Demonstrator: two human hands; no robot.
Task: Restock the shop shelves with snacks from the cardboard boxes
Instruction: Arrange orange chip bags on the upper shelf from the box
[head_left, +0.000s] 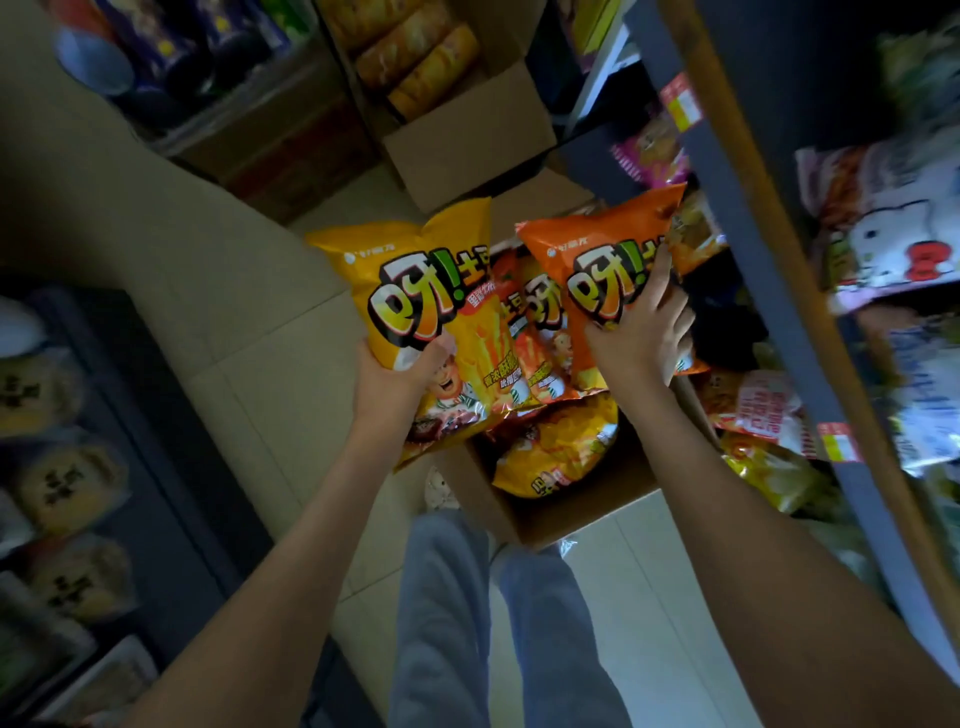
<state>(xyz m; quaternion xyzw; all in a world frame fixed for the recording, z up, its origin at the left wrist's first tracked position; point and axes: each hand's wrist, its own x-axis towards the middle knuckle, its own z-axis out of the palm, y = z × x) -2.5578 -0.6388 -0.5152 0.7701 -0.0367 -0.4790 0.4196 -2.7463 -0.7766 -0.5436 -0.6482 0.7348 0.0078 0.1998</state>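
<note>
Now the left hand (400, 376) grips a yellow crinkly snack bag (415, 291) by its lower edge, the right hand (641, 332) holds an orange snack bag (597, 260), both above the open brown cardboard box (545, 514), probably going to the dark shelf (748, 249) beside it.

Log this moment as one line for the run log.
left hand: grips yellow snack bag | right hand: holds orange snack bag | cardboard box: more bags inside

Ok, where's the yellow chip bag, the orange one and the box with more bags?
yellow chip bag (415, 291): head view, big letters on its front.
orange chip bag (597, 234): head view, its plain upper front.
cardboard box (592, 506): head view, its near wall.
</note>
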